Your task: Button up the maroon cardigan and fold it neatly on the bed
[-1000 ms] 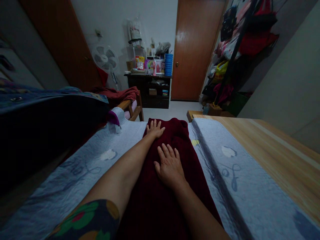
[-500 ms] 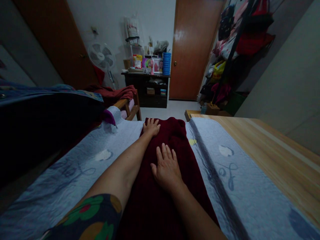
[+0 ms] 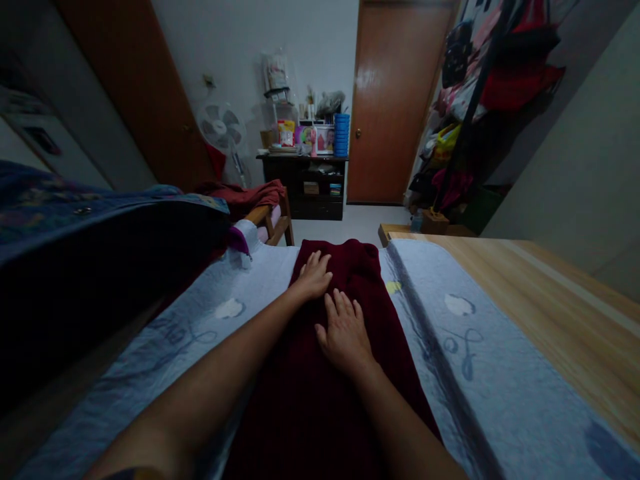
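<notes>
A dark red cloth [image 3: 305, 407] lies lengthwise in front of me, over a pale blue-grey blanket [image 3: 500, 393] with white and dark printed shapes. My left hand [image 3: 315, 275] rests flat on the cloth toward its far end, fingers outstretched. Nearer to me and a little to the right, my right hand [image 3: 345, 333] lies palm down on the same cloth with its fingers extended. Neither hand grips anything. The cloth's far end is bunched into soft folds, and its near part runs out of view below.
A wooden tabletop [image 3: 565, 267] shows along the right. Dark and blue fabric [image 3: 100, 220] rises at the left, beside a wooden chair [image 3: 285, 217] draped with red cloth. Farther off stand a fan [image 3: 223, 127], a black cabinet [image 3: 300, 190], a door [image 3: 385, 113] and hanging bags [image 3: 520, 87].
My left hand has slid back toward me over the red cloth, closer to my right hand. The right hand stays at about the same spot on the cloth. The view has shifted slightly.
</notes>
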{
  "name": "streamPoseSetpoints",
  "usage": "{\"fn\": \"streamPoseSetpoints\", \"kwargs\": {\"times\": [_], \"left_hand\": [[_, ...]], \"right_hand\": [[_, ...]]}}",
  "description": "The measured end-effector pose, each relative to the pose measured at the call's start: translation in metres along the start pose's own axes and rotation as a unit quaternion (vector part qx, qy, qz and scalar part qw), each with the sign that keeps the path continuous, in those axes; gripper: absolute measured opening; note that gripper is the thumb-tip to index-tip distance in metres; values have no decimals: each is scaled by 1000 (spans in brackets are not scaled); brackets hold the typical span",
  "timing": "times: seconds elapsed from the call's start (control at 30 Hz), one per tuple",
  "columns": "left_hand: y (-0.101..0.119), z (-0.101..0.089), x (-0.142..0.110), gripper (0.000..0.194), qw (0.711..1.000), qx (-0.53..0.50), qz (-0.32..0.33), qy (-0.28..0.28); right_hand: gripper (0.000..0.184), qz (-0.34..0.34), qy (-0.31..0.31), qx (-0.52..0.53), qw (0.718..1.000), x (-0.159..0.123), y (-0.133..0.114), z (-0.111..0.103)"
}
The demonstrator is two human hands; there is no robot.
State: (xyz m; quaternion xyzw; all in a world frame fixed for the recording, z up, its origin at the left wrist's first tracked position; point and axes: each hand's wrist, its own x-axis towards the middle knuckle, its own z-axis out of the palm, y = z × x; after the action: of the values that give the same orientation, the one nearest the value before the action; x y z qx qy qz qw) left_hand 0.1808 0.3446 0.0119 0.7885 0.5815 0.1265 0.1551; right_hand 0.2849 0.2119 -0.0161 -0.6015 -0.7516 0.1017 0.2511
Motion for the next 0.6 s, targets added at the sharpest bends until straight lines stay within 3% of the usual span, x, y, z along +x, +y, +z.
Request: {"fn": "streamPoseSetpoints", "kwargs": {"times": [0.1, 0.23, 0.37, 0.47, 0.6], "left_hand": [[11, -1, -39, 52, 999, -14, 45, -5], [23, 7, -73, 51, 998, 27, 52, -18], [39, 21, -96, 64, 990, 96, 98, 33], [48, 32, -107, 69, 982, 105, 153, 32], [48, 43, -113, 68, 980, 95, 175, 32]], "right_hand": [[58, 29, 59, 139, 988, 6, 9, -11], [39, 110, 146, 279, 943, 23, 30, -34], [38, 150, 168, 222, 949, 50, 50, -54], [42, 168, 140, 131, 967, 75, 63, -62], [41, 169, 87, 15, 982, 113, 84, -69]]}}
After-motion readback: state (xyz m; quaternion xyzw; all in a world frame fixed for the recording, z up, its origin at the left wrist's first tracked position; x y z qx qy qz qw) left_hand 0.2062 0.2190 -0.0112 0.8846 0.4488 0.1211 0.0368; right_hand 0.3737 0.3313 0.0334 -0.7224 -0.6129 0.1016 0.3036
